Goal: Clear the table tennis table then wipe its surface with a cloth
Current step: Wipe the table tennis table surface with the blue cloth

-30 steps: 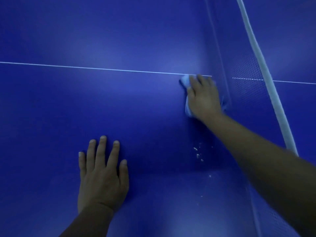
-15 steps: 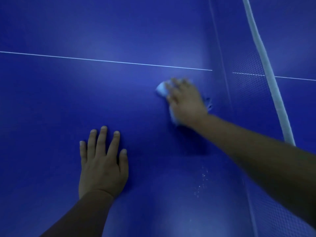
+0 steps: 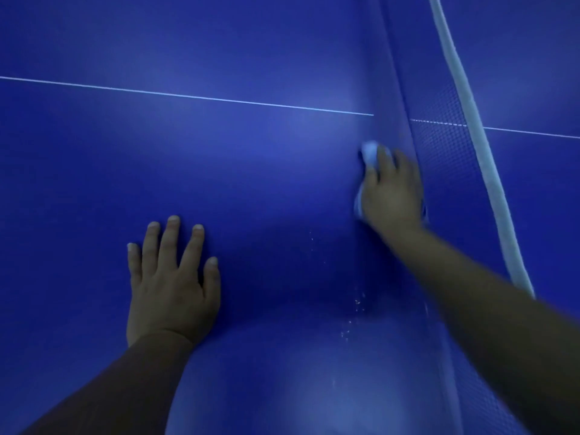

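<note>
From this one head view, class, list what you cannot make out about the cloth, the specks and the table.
- Cloth: mostly hidden under the right hand, which is motion-blurred; its size and folds are unclear.
- Pale specks on the table: too small to tell crumbs from droplets.
- Table edges: cut off by the frame.
- Net: its lower end hidden behind the right forearm.
- Left hand rests flat.

– Where is there room to slide a hand?
– Across the wide blue table (image 3: pixel 251 171), up past the white line (image 3: pixel 188 96).
– What blocks the way?
– The net (image 3: pixel 445 158) on the right, and the left hand (image 3: pixel 171 287) lying flat.
</note>
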{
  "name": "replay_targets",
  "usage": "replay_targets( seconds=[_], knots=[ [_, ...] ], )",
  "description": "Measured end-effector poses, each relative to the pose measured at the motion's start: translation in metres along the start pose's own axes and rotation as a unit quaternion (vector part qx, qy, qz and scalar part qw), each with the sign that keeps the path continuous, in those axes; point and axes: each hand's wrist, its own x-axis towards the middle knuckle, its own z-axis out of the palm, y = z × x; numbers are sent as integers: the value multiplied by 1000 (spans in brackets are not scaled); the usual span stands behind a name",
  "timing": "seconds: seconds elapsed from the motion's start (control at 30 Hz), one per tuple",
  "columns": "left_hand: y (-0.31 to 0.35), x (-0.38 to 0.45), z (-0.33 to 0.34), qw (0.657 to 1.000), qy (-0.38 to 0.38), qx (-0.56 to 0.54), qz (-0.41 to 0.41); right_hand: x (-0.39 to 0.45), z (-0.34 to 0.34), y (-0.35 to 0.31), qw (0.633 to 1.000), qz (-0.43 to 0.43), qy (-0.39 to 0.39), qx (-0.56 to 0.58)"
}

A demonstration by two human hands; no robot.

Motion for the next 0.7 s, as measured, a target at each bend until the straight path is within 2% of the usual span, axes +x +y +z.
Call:
replay_targets(
  seconds=[0.07, 0.13, 0.2, 0.33, 0.37, 0.43, 0.5, 0.57, 0.6, 0.67, 0.7],
  knots=[
    [1, 1, 0, 1000, -2, -2, -3, -87, -8, 5, 1000, -13, -25, 9],
    [-1, 0, 0, 1000, -5, 3, -3, -134, -10, 1, 997, -37, -58, 23],
    [-1, 0, 0, 1000, -2, 5, -1, -110, -9, -3, 997, -48, -63, 21],
    [-1, 1, 1, 1000, 6, 5, 1, 17, 6, -17, 999, -25, -23, -18],
    [-1, 0, 2, 1000, 6, 8, 4, 35, 7, -28, 999, -36, -32, -18],
    [-2, -1, 3, 1000, 7, 17, 3, 31, 11, -51, 989, -140, -47, -20],
    [-2, -1, 2, 1000, 7, 23, 5, -15, 10, -57, 946, -319, -61, 1],
    [-2, -1, 2, 1000, 6, 20, 5, -89, 2, -41, 865, -494, -77, 49],
    [-1, 0, 1, 1000, 5, 16, 3, -122, -3, -29, 820, -556, -115, 65],
    [-1, -1, 2, 1000, 2, 18, 3, -142, -11, -9, 763, -623, -165, 56],
    [-1, -1, 2, 1000, 3, 21, 3, -127, -9, -7, 765, -624, -154, 48]
  ],
)
